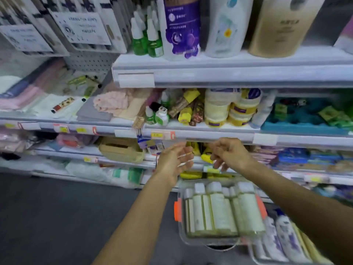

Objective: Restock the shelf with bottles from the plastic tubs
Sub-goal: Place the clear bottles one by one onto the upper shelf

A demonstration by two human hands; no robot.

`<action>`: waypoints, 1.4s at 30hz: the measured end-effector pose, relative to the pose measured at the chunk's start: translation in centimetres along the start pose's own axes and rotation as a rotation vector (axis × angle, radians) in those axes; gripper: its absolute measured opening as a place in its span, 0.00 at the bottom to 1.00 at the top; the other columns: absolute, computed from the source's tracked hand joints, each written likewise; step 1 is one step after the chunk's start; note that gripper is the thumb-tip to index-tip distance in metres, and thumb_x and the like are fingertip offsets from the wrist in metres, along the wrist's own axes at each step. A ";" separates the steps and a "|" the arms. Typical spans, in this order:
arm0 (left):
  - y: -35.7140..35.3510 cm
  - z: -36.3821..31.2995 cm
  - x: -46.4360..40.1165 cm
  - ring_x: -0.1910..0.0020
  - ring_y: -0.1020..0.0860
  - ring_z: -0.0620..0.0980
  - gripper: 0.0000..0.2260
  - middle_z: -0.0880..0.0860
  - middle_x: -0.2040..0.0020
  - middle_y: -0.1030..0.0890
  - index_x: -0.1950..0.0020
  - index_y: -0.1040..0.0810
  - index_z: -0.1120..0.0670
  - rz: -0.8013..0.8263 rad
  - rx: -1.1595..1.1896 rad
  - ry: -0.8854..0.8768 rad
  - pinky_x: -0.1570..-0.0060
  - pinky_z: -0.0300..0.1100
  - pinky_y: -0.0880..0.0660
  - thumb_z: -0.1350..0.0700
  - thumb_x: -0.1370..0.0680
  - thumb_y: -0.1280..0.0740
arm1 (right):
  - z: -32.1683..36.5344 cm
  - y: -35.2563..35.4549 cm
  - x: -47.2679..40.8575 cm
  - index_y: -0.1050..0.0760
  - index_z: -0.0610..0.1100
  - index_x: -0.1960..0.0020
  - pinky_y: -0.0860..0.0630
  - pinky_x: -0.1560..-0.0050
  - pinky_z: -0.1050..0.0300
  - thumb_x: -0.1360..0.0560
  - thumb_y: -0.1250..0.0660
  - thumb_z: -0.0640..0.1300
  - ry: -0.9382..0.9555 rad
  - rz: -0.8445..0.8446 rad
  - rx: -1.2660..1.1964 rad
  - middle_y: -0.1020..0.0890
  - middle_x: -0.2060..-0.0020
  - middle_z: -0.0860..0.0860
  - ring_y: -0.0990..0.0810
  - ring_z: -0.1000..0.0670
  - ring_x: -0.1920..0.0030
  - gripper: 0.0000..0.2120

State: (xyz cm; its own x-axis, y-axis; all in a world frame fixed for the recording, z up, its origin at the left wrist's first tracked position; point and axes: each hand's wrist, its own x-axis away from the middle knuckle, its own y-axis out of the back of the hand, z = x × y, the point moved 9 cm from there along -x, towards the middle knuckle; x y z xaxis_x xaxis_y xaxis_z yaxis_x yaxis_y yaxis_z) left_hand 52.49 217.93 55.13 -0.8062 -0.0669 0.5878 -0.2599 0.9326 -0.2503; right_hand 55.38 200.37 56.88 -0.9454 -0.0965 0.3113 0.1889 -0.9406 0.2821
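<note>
Left hand [172,161]: raised before the lower shelf edge, palm turned inward, fingers spread and blurred; nothing is seen to be held.

Right hand [228,153]: raised just beside the left hand, apart from it, fingers loosely curled and pointed down; whether anything is pinched cannot be told because of blur.

Clear plastic tub [210,240]: placed low, directly beneath both hands, fitted with an orange latch [177,210] on its left side. Pale yellow-green bottles [221,211] with white caps are packed in it side by side, lying lengthwise.

Second tub [256,258]: set to the right of the first and partly covered by the right forearm; white bottles with purple print [286,238] are held in it.

Middle shelf [210,134]: located just above the hands, with price tags along its front rail. Small green dropper bottles [155,116], yellow packets [186,111], stacked cream jars [229,109] and a teal tray [298,123] are carried on it.

Top shelf [229,69]: large refill pouches are stood on it, one purple [181,27], one white [225,29], one tan [280,27], with green bottles [147,39] to their left.

Left bay: folded cloths [30,92] and packaged goods are stocked there.
</note>
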 end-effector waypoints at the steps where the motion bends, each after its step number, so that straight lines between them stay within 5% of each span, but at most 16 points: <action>1: 0.4 1.9 -0.8 0.62 0.19 0.50 0.06 0.51 0.60 0.16 0.46 0.22 0.54 -0.013 -0.004 0.044 0.64 0.42 0.22 0.59 0.17 0.39 | -2.2 -0.5 0.0 0.25 0.41 0.52 0.31 0.75 0.59 0.19 0.40 0.39 -0.052 0.004 -0.012 0.22 0.67 0.45 0.23 0.46 0.74 0.07; 8: 4.6 17.0 -5.4 0.61 0.20 0.51 0.05 0.54 0.57 0.18 0.48 0.23 0.55 -0.094 0.003 0.355 0.65 0.43 0.23 0.58 0.17 0.38 | -18.7 -5.8 -0.1 0.27 0.39 0.58 0.35 0.73 0.59 0.20 0.41 0.35 -0.426 0.078 -0.067 0.27 0.67 0.42 0.30 0.46 0.74 0.09; 12: 7.0 22.7 -7.6 0.69 0.21 0.48 0.04 0.52 0.65 0.18 0.51 0.24 0.55 -0.150 -0.029 0.432 0.69 0.40 0.24 0.58 0.18 0.38 | -26.0 -8.8 0.2 0.23 0.43 0.60 0.29 0.65 0.54 0.24 0.37 0.35 -0.491 0.115 0.060 0.24 0.65 0.46 0.27 0.48 0.67 0.08; 14: 7.6 25.4 -9.2 0.70 0.22 0.46 0.05 0.50 0.67 0.19 0.52 0.24 0.54 -0.139 -0.068 0.459 0.68 0.40 0.24 0.58 0.18 0.39 | -29.0 -10.5 -0.1 0.21 0.42 0.48 0.28 0.55 0.55 0.23 0.36 0.38 -0.487 0.146 0.147 0.20 0.53 0.46 0.23 0.48 0.57 0.07; 17: 8.6 28.5 -10.6 0.59 0.22 0.49 0.06 0.52 0.57 0.21 0.44 0.24 0.55 -0.165 -0.141 0.493 0.62 0.43 0.24 0.58 0.17 0.40 | -32.1 -12.1 -0.3 0.33 0.43 0.28 0.30 0.45 0.60 0.22 0.36 0.40 -0.522 0.131 0.145 0.28 0.31 0.45 0.23 0.45 0.39 0.23; 20: 9.2 31.0 -11.6 0.52 0.24 0.49 0.10 0.51 0.53 0.22 0.36 0.27 0.54 -0.164 -0.202 0.523 0.61 0.41 0.24 0.59 0.17 0.41 | -34.1 -13.9 -0.2 0.47 0.41 0.22 0.35 0.35 0.59 0.21 0.37 0.40 -0.540 0.150 0.179 0.37 0.25 0.45 0.34 0.44 0.27 0.32; 23: 9.7 32.8 -12.4 0.39 0.25 0.51 0.16 0.55 0.37 0.23 0.29 0.28 0.54 -0.154 -0.257 0.541 0.51 0.42 0.26 0.57 0.18 0.38 | -35.6 -15.5 0.4 0.54 0.41 0.21 0.41 0.26 0.53 0.23 0.34 0.41 -0.535 0.131 0.192 0.42 0.23 0.44 0.42 0.45 0.24 0.39; 29: 9.9 35.1 -15.1 0.30 0.30 0.49 0.20 0.50 0.28 0.27 0.25 0.32 0.48 -0.064 -0.275 0.534 0.35 0.45 0.33 0.54 0.18 0.39 | -35.8 -16.2 0.8 0.49 0.45 0.21 0.40 0.26 0.52 0.26 0.38 0.35 -0.473 0.033 0.216 0.42 0.23 0.49 0.42 0.47 0.24 0.37; 33: 9.5 35.4 -16.5 0.48 0.21 0.45 0.14 0.50 0.43 0.19 0.33 0.26 0.50 -0.033 -0.286 0.526 0.52 0.41 0.27 0.51 0.18 0.39 | -35.4 -15.0 1.0 0.38 0.48 0.24 0.29 0.34 0.55 0.27 0.42 0.30 -0.408 -0.049 0.156 0.30 0.28 0.50 0.28 0.47 0.32 0.33; 35: 9.6 35.7 -17.2 0.43 0.21 0.50 0.25 0.51 0.39 0.20 0.29 0.29 0.49 -0.045 -0.348 0.525 0.45 0.46 0.24 0.42 0.24 0.35 | -34.9 -15.0 0.9 0.34 0.48 0.26 0.28 0.37 0.62 0.28 0.43 0.28 -0.353 -0.068 0.125 0.28 0.30 0.50 0.26 0.51 0.34 0.33; 37: 9.9 36.2 -17.5 0.36 0.24 0.52 0.39 0.50 0.31 0.25 0.26 0.34 0.49 -0.064 -0.370 0.551 0.35 0.49 0.28 0.35 0.34 0.30 | -34.4 -16.1 0.7 0.34 0.49 0.26 0.29 0.48 0.72 0.29 0.44 0.27 -0.301 -0.025 0.068 0.25 0.32 0.51 0.23 0.59 0.44 0.34; 39: 10.1 35.5 -17.4 0.37 0.26 0.51 0.32 0.48 0.33 0.26 0.30 0.34 0.48 -0.099 -0.392 0.517 0.38 0.43 0.31 0.37 0.29 0.30 | -33.9 -17.6 0.6 0.35 0.53 0.26 0.28 0.56 0.67 0.30 0.45 0.26 -0.250 0.023 0.045 0.21 0.37 0.55 0.24 0.61 0.55 0.38; 42: 10.6 35.6 -18.1 0.39 0.22 0.53 0.37 0.51 0.38 0.21 0.28 0.33 0.50 -0.129 -0.406 0.449 0.41 0.46 0.26 0.35 0.31 0.28 | -34.1 -16.8 0.5 0.34 0.50 0.28 0.25 0.46 0.62 0.30 0.45 0.25 -0.234 -0.098 0.043 0.23 0.39 0.56 0.24 0.55 0.43 0.35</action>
State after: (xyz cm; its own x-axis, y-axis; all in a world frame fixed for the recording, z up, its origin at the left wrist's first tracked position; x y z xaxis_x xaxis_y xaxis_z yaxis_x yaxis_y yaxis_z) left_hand 45.43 216.37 14.48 -0.4561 -0.1145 0.8825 -0.0462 0.9934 0.1050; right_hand 42.70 205.00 21.31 -0.8735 0.0768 0.4807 0.1157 -0.9264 0.3583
